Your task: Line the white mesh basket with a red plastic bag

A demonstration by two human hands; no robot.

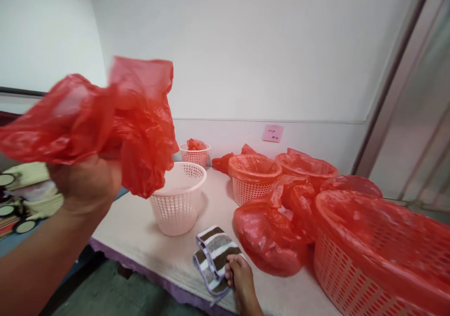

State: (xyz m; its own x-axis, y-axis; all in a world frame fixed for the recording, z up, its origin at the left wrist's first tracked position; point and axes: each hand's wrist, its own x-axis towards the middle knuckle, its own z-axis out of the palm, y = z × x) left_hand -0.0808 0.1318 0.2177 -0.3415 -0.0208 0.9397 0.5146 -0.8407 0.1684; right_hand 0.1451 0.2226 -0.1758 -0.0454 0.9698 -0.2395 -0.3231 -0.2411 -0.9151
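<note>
The left hand (86,182) is raised at the near left, fingers closed around a crumpled red plastic bag (105,119) above an unlined pink basket (177,196). The right hand (239,271) pinches a striped cloth (214,255) on the table (140,231), near the front edge.

One empty basket (177,203), at least four baskets with red bags (251,191), one striped cloth (215,252), one pink note (273,133)

Translucent red plastic bag (116,119); pale pink lattice-weave baskets (177,199), several lined in red; a brown-and-white striped cloth (214,255) edged in lilac; cream worktop (140,231); pink note (273,133).
</note>
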